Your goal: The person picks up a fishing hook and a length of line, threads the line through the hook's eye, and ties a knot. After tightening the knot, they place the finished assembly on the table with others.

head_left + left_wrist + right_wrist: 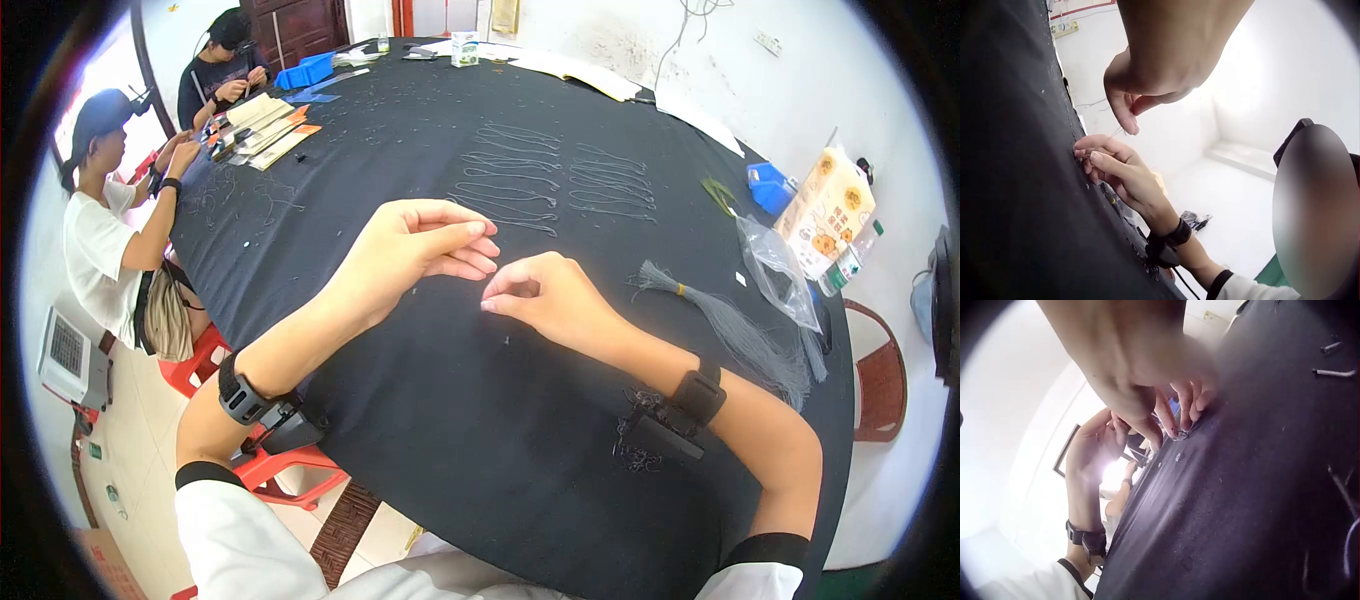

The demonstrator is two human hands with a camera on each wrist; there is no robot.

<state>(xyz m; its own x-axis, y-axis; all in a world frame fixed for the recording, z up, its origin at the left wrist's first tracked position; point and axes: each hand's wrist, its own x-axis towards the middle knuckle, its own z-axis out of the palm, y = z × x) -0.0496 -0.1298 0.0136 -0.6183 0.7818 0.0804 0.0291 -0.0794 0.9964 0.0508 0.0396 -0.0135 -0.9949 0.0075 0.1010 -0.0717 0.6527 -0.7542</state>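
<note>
Both hands meet above the near middle of the black-covered table. My left hand [425,245] pinches a thin cord [1117,132] between thumb and forefinger, its other fingers loosely bent. Just to the right, my right hand [550,295] has its thumb and fingertips brought together on the same cord. In the left wrist view a short pale stretch of it runs between the two hands; the rest is hidden by fingers. Beyond the hands lie rows of looped grey cords [510,180]. A bundle of loose grey cords [735,325], tied with a yellow band, lies right of my right hand.
At the right edge are a clear plastic bag [775,265], a bottle [850,262], a printed package [825,210] and a blue bin [770,188]. Black scraps [645,430] lie by the right forearm. Two people work at the far left near paper packets [262,125] and a blue tray [305,70].
</note>
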